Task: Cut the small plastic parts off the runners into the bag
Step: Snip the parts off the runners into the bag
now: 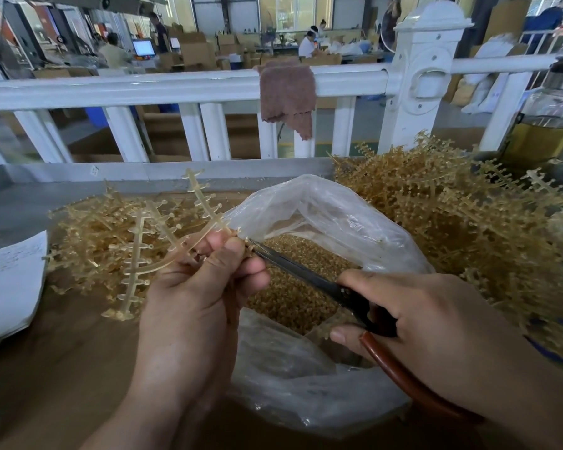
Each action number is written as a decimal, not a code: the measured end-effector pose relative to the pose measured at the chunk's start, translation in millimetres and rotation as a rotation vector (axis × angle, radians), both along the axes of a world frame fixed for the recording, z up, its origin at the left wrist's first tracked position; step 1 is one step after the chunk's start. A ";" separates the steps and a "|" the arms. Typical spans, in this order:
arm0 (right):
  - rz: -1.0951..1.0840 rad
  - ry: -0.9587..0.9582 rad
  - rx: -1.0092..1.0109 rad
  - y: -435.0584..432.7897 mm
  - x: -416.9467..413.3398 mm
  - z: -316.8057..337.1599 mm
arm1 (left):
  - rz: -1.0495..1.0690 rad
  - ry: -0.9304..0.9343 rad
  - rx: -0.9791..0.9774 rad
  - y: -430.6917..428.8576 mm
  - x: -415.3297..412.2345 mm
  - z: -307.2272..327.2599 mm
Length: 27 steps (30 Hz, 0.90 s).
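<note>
amber runner (163, 251) sits pinched in the left hand (189, 297) at frame centre, above the clear bag (332, 216) of cut parts (293, 280); right hand (436, 323) grips black scissors (306, 274), tips at the runner.

**Soft daylight, wide-angle bend, hazy background**

Diffuse light fills the scene, brightest at the windows (293, 8) on the far wall. The clear bag (322, 203) shows white glare on its folds. Shadows are soft; the brown table (62, 368) lies dim at the bottom edge. The white railing (143, 89) bows from lens distortion. The left hand (192, 303) and right hand (436, 319) look fairly sharp; the far hall is smeared
</note>
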State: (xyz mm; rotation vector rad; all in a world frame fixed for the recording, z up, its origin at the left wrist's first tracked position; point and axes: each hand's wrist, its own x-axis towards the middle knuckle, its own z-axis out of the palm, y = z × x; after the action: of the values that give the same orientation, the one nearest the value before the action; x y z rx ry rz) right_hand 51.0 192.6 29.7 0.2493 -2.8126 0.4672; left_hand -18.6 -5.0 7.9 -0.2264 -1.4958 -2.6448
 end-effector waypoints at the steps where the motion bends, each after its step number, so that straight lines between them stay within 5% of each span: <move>1: 0.002 0.003 -0.002 0.2 -0.3 0.0 | -0.001 -0.001 0.003 -0.1 -0.1 0.2; 10: 0.042 -0.052 -0.048 5.3 -2.5 -1.2 | -0.120 -0.101 0.107 -1.9 -3.0 -0.1; 27: 0.069 0.046 -0.013 7.8 -2.7 2.0 | -0.069 0.006 -0.012 -3.0 -1.6 -0.3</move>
State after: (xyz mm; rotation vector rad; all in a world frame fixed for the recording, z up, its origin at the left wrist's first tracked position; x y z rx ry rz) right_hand 48.2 200.4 31.6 0.3513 -2.7622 0.4880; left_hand -20.2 -8.0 7.5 -0.2918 -1.5293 -2.6861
